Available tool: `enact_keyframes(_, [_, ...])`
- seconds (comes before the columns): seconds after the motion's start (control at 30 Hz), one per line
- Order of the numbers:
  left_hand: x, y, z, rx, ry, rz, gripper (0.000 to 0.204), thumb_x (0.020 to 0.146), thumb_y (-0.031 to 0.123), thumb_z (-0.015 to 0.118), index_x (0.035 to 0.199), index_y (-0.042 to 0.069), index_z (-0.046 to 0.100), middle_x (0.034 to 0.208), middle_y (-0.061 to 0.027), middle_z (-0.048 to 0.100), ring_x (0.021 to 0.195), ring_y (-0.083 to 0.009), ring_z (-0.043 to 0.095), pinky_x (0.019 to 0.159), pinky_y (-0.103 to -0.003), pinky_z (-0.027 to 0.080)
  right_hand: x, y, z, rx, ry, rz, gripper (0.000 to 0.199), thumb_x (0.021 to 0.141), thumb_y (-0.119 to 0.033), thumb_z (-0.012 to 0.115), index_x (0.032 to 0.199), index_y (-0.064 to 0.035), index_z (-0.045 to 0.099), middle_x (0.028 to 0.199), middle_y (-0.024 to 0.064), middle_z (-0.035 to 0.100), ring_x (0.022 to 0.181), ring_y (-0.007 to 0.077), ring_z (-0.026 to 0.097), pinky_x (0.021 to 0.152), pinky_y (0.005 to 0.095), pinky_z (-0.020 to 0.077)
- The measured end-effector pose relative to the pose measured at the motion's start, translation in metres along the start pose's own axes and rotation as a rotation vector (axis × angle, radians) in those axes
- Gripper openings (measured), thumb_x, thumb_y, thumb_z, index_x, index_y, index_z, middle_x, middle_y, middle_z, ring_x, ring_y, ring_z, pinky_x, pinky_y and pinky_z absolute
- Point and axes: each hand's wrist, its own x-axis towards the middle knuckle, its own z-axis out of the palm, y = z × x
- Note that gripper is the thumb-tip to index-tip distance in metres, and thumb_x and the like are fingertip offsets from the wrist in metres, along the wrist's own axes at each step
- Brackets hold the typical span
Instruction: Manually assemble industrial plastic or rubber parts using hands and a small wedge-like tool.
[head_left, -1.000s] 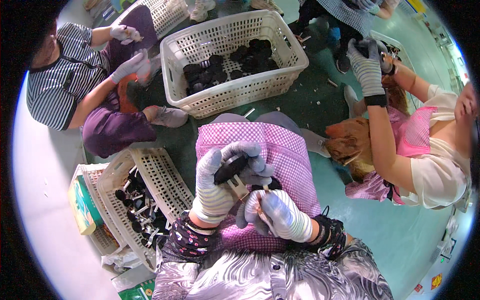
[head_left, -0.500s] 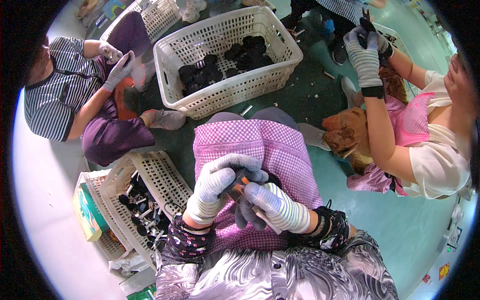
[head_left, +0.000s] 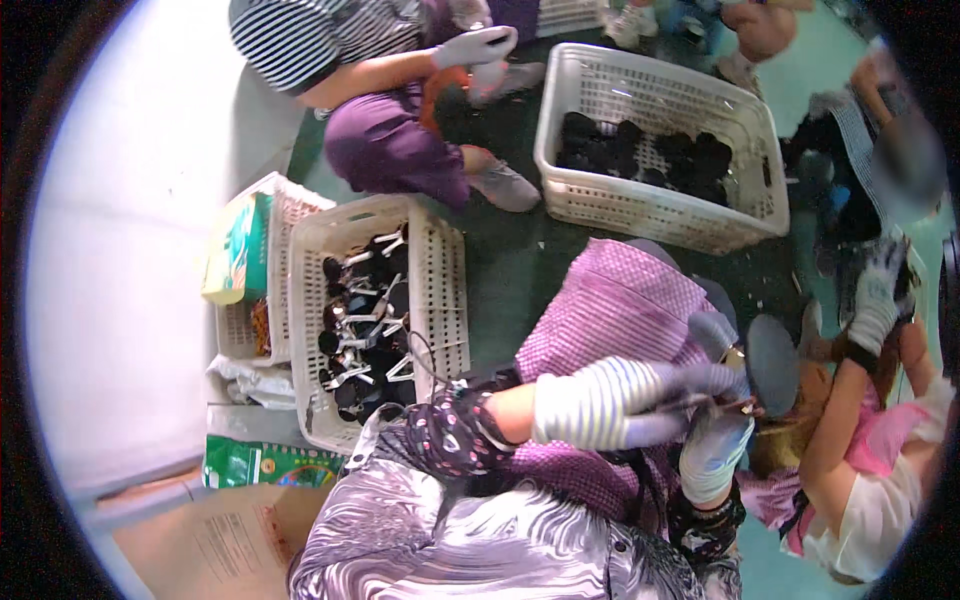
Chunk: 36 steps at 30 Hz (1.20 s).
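Observation:
My left hand (head_left: 610, 402), in a striped white glove with grey fingers, reaches across the pink checked apron (head_left: 610, 310) on my lap. Its blurred fingertips come together against my right hand (head_left: 718, 455). The right one wears the same kind of glove and has its fingers curled. A flat grey-black disc (head_left: 773, 365) stands out beyond the fingers, seemingly in the right hand's grasp. Between the hands there is something small and dark, too smeared to make out.
Left of my lap, an open white crate (head_left: 440, 300) holds black round pieces with white sticks. A green-and-yellow box (head_left: 240, 250) tops another crate (head_left: 282, 330). Ahead stands a larger white crate (head_left: 660, 205) with black pieces. Gloved co-workers sit at left and right.
The view has swung left, so the crates and people appear farther right. My hands have shifted from a close clasp, and the disc now shows beyond them. The dark-orange piece is no longer visible.

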Motion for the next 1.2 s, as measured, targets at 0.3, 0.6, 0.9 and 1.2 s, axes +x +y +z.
enact_keyframes(0.3, [-0.058, -0.057, -0.060, -0.478, 0.970, 0.099, 0.025, 0.092, 0.027, 0.045, 0.097, 0.004, 0.050, 0.084, -0.0101, 0.058, 0.071, -0.0195, 0.060, 0.062, -0.032, 0.051, 0.021, -0.008, 0.027, -0.377, -0.281, -0.608, 0.050, 0.090, -0.041, 0.039, 0.123, -0.0046, 0.044, 0.127, 0.0173, 0.041, 0.122, 0.0297, 0.036, 0.102, 0.0418, 0.0247])
enact_keyframes(0.6, [-0.247, -0.205, -0.223, -0.543, 1.971, -0.358, 0.027, 0.086, 0.038, 0.049, 0.085, 0.011, 0.045, 0.062, -0.0020, 0.048, 0.053, -0.0179, 0.055, 0.046, -0.035, 0.049, 0.028, -0.006, 0.024, -0.305, -0.178, -0.447, 0.047, 0.091, -0.041, 0.036, 0.114, -0.0029, 0.051, 0.121, 0.0152, 0.048, 0.113, 0.0258, 0.044, 0.097, 0.0377, 0.0316])
enact_keyframes(0.9, [-0.286, -0.245, -0.293, -0.791, 2.008, -0.394, 0.041, 0.091, 0.036, 0.037, 0.121, 0.009, 0.046, 0.122, -0.0039, 0.049, 0.111, -0.0196, 0.042, 0.093, -0.031, 0.035, 0.023, 0.001, 0.027, -0.366, -0.112, -0.315, 0.051, 0.091, -0.043, 0.035, 0.113, -0.0001, 0.051, 0.120, 0.0176, 0.048, 0.111, 0.0262, 0.046, 0.095, 0.0370, 0.0341])
enact_keyframes(1.2, [-0.148, -0.140, -0.198, -0.177, 1.764, 0.187, 0.036, 0.089, 0.020, 0.049, 0.122, 0.006, 0.043, 0.107, -0.0047, 0.053, 0.094, -0.0151, 0.052, 0.081, -0.031, 0.044, 0.035, -0.020, 0.067, 0.232, 0.107, -0.097, 0.044, 0.090, -0.035, 0.042, 0.112, 0.0016, 0.052, 0.115, 0.0144, 0.052, 0.107, 0.0252, 0.049, 0.094, 0.0355, 0.0363])
